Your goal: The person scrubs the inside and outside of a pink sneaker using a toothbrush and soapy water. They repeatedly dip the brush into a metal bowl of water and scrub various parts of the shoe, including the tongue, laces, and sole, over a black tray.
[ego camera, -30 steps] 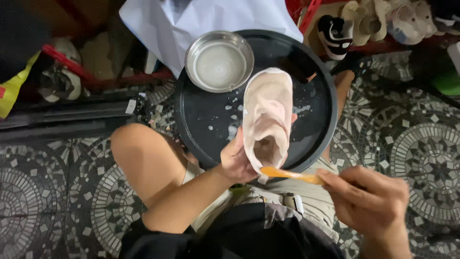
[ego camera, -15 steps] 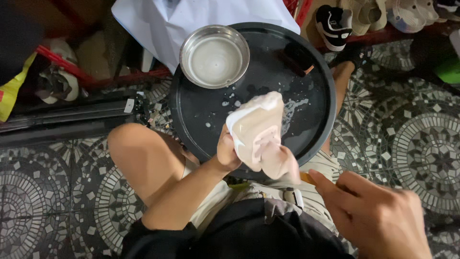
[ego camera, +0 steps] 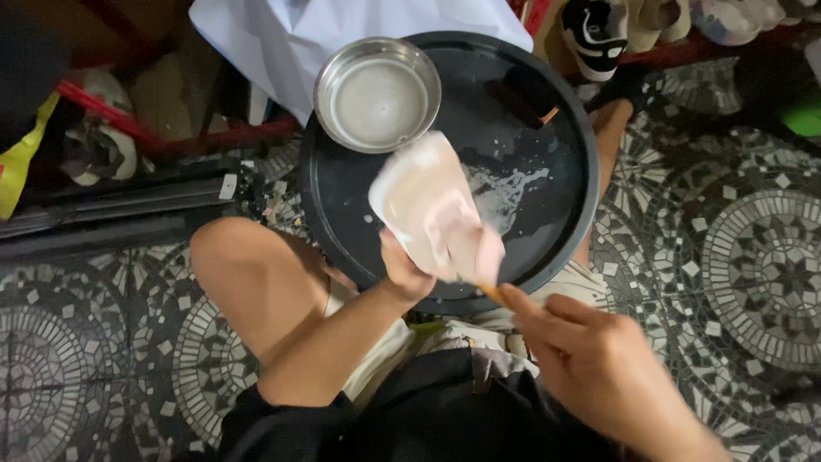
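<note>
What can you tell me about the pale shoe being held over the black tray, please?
The shoe is pale pink with a whitish sole edge, blurred by motion and seemingly wet. It is tilted, one end toward the metal bowl, above the round black tray. The left hand grips its lower end; the right hand holds an orange-handled tool against it.

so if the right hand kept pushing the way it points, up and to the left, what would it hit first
Most likely the pale shoe held by the left hand. The right hand points its orange-handled tool at the shoe's near end; depth is hard to judge.
</note>
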